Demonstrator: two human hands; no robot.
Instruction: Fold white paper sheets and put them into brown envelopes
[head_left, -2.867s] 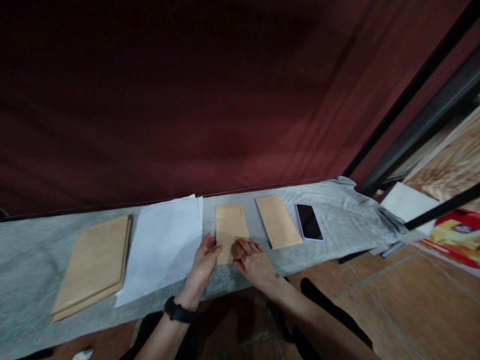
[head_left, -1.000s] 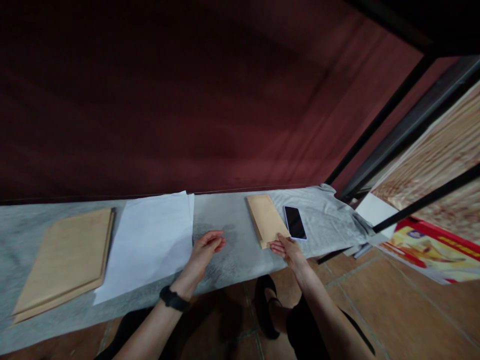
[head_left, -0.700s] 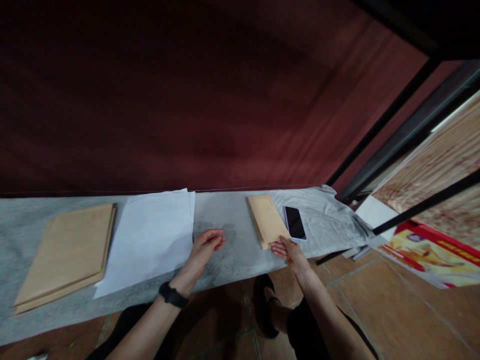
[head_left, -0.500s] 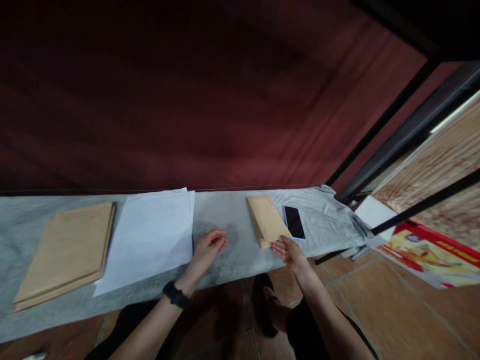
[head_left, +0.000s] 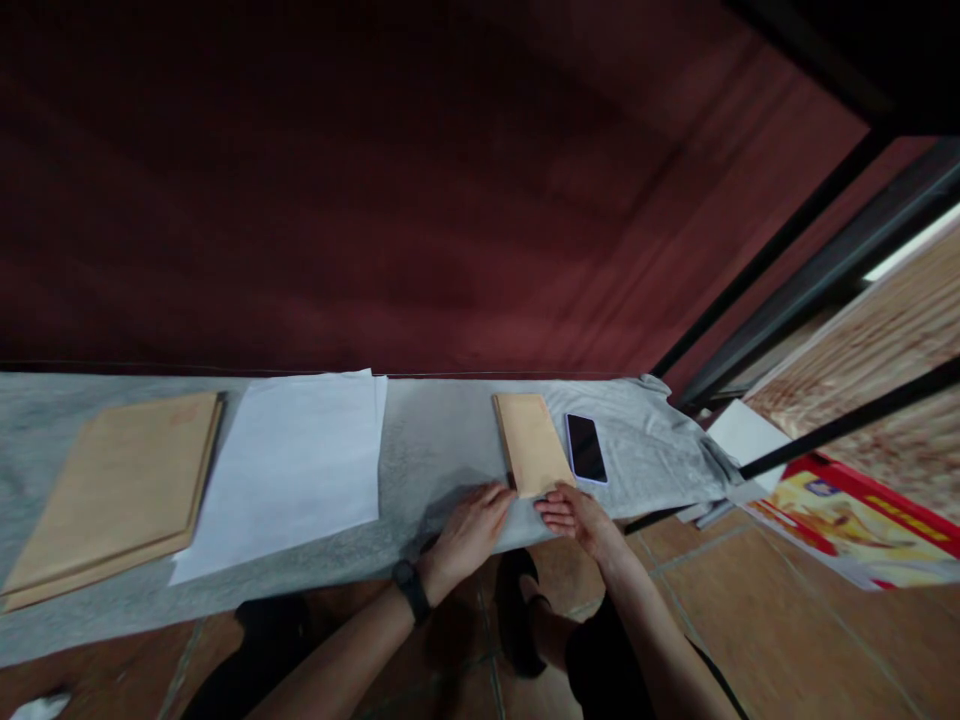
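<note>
A small stack of narrow brown envelopes (head_left: 534, 440) lies on the cloth-covered bench in front of me. At its near left corner, my left hand (head_left: 471, 528) has its fingers drawn together on the edge; a dark watch is on that wrist. My right hand (head_left: 576, 515) holds the near right corner, with the thumb at the top and the fingers below the edge. Just right of the stack lies a phone (head_left: 586, 447) with a dark screen and a pale case. The exact contact under the left fingertips is hidden.
White paper sheets (head_left: 289, 470) lie left of my hands, and larger brown envelopes (head_left: 120, 475) are stacked at far left. Grey cloth (head_left: 427, 430) covers the narrow bench. Black metal bars (head_left: 780, 250) and a red-and-yellow box (head_left: 862, 515) stand at right.
My left hand has moved right, from the cloth to the left corner of the envelopes. The envelope stack now lies flatter and squarer. My right hand stays at its near right corner.
</note>
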